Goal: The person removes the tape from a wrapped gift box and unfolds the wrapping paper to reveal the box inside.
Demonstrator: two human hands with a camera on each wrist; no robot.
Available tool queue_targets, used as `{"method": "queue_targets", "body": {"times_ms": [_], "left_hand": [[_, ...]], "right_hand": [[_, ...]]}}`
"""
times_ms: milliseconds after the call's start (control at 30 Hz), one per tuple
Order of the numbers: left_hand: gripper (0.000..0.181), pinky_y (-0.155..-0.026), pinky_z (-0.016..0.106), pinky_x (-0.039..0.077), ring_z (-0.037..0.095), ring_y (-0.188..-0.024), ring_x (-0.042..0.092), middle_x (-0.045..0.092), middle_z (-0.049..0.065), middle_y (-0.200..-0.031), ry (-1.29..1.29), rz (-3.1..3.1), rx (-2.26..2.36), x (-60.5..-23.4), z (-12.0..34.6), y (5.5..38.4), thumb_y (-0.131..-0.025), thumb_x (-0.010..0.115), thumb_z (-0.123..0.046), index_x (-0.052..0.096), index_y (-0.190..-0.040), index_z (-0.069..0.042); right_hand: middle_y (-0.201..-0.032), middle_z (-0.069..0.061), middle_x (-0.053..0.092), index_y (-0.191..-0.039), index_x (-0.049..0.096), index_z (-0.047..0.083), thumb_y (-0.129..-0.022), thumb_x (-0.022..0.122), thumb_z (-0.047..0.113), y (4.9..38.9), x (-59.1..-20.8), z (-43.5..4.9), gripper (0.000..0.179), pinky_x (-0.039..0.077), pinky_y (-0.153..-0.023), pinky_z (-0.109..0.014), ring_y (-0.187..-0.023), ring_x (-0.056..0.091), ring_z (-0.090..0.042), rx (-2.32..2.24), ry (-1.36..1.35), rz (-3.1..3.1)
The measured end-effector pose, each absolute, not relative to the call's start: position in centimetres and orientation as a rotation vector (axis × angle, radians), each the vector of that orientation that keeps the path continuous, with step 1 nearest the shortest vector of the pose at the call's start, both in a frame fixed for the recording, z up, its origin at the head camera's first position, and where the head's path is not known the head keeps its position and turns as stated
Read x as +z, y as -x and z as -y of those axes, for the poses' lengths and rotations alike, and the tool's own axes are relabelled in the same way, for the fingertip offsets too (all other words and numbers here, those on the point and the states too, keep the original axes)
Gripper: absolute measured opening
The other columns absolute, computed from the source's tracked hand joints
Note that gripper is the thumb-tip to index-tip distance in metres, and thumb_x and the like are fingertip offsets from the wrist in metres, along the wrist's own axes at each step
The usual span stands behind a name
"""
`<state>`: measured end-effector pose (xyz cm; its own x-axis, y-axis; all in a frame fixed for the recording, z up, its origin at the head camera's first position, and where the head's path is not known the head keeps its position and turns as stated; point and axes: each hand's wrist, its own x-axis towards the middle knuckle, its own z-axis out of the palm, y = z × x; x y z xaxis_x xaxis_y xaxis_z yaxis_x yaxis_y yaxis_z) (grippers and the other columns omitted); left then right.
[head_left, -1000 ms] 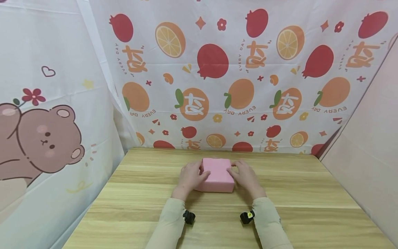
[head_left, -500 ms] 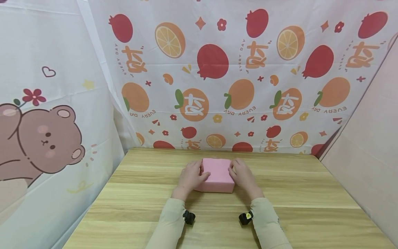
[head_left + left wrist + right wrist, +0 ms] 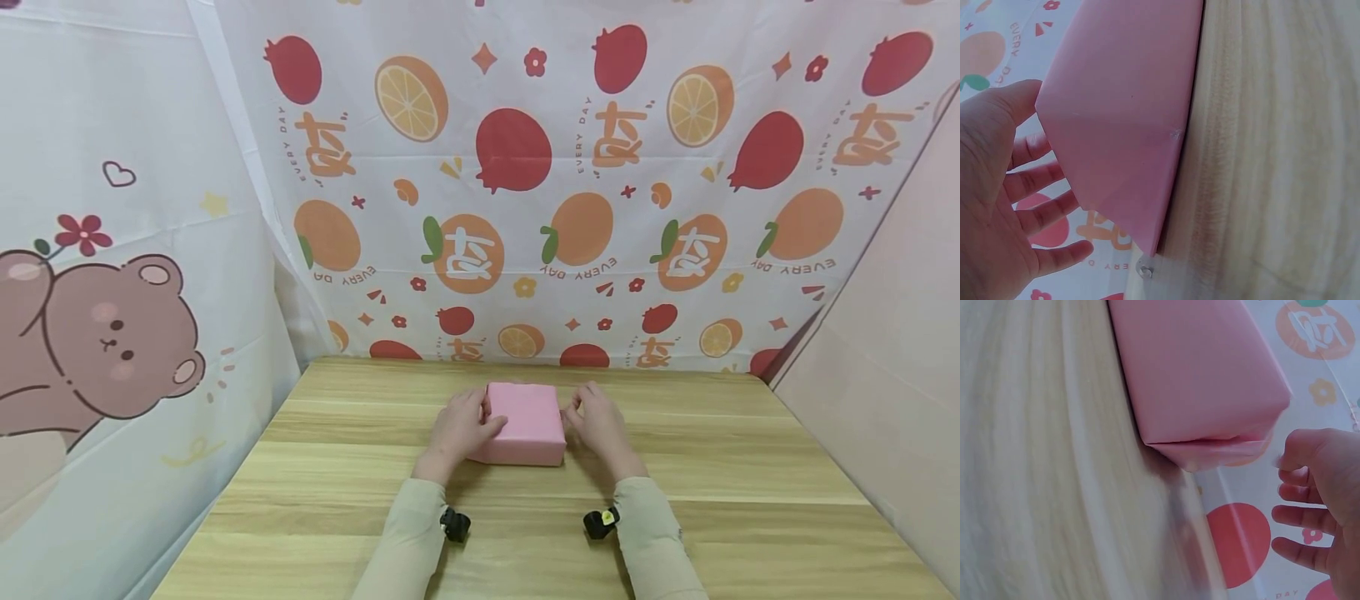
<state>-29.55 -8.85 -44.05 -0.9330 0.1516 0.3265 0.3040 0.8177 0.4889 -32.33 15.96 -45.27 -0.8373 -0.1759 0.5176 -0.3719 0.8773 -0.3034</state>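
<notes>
Your left hand (image 3: 458, 425), fingers loosely spread, touches the pink box (image 3: 523, 417) on the table (image 3: 525, 533) between your hands. Your right hand (image 3: 600, 423) sits just beyond its folded right end, thumb and index close; I can't tell if they pinch anything.

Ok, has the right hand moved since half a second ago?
Yes: in the head view, the right hand has shifted slightly rightward against the printed backdrop, away from the pink box.

"EVERY DAY" repeated on fruit-print backdrop (image 3: 555, 179); stylised orange, white characters unclear.
</notes>
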Motion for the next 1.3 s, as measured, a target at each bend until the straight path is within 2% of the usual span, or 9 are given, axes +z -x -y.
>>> {"method": "queue_targets", "body": {"times_ms": [133,433,633,733,867,1000,1133,1300], "left_hand": [[0.037,-0.056,0.025,0.032,0.012,-0.07,0.042,0.044,-0.004,-0.07,0.351,2.733,-0.813,-44.2,8.9,29.7,-0.077,0.063,-0.049,0.052,-0.08,-0.013],[0.037,-0.058,0.025,0.034,0.012,-0.069,0.043,0.045,-0.003,-0.072,0.353,2.716,-0.837,-44.2,8.7,29.8,-0.077,0.063,-0.048,0.052,-0.089,-0.014],[0.041,-0.075,0.036,0.041,0.017,-0.085,0.048,0.057,0.002,-0.092,0.319,2.704,-0.842,-44.3,8.4,29.7,-0.078,0.062,-0.049,0.053,-0.1,-0.016],[0.043,-0.085,0.042,0.041,0.02,-0.097,0.051,0.058,0.002,-0.103,0.295,2.713,-0.838,-44.2,8.3,29.7,-0.077,0.062,-0.049,0.053,-0.104,-0.017],[0.047,-0.091,0.045,0.04,0.022,-0.108,0.051,0.058,0.002,-0.112,0.289,2.718,-0.833,-44.1,8.4,29.8,-0.077,0.062,-0.049,0.053,-0.112,-0.018],[0.052,-0.093,0.046,0.039,0.023,-0.114,0.049,0.057,0.003,-0.118,0.293,2.728,-0.837,-43.9,8.5,29.9,-0.078,0.06,-0.05,0.053,-0.118,-0.018],[0.05,-0.092,0.046,0.04,0.023,-0.114,0.05,0.057,0.003,-0.118,0.292,2.748,-0.833,-43.5,8.6,30.5,-0.081,0.057,-0.048,0.053,-0.12,-0.018],[0.049,-0.09,0.051,0.039,0.026,-0.115,0.048,0.055,0.004,-0.12,0.302,2.792,-0.769,-42.9,8.5,31.9,-0.084,0.054,-0.048,0.053,-0.121,-0.016]], "right_hand": [[-0.088,-0.001,0.054,-0.071,0.052,0.015,-0.075,0.059,0.016,32.3,-44.9,-16.5,0.008,0.046,-0.069,-0.033,-0.078,0.05,-0.017,0.592,-0.353,2.613],[-0.088,-0.002,0.054,-0.071,0.052,0.015,-0.074,0.058,0.015,32.4,-44.5,-16.9,0.007,0.045,-0.069,-0.033,-0.08,0.05,-0.017,0.663,-0.35,2.609],[-0.085,-0.003,0.052,-0.072,0.052,0.012,-0.077,0.056,0.011,32.5,-44.4,-17.0,0.006,0.044,-0.069,-0.03,-0.08,0.05,-0.017,0.846,-0.35,2.607],[-0.084,-0.003,0.053,-0.074,0.053,0.011,-0.078,0.055,0.011,32.6,-44.3,-17.1,0.004,0.044,-0.068,-0.028,-0.079,0.051,-0.017,0.895,-0.336,2.625],[-0.084,-0.004,0.055,-0.077,0.056,0.009,-0.079,0.054,0.013,32.6,-44.0,-17.2,0.005,0.045,-0.069,-0.029,-0.079,0.052,-0.016,0.956,-0.329,2.642],[-0.083,-0.004,0.06,-0.082,0.06,0.01,-0.081,0.054,0.015,32.5,-43.8,-17.3,0.008,0.047,-0.072,-0.033,-0.08,0.055,-0.016,1.004,-0.341,2.651],[-0.085,-0.004,0.063,-0.089,0.064,0.008,-0.085,0.055,0.018,32.8,-43.7,-17.2,0.013,0.048,-0.076,-0.035,-0.083,0.057,-0.017,1.041,-0.342,2.686],[-0.1,-0.007,0.062,-0.105,0.06,0.007,-0.088,0.054,0.026,33.9,-43.7,-16.3,0.026,0.047,-0.081,-0.038,-0.093,0.056,-0.022,1.049,-0.358,2.748]]}}
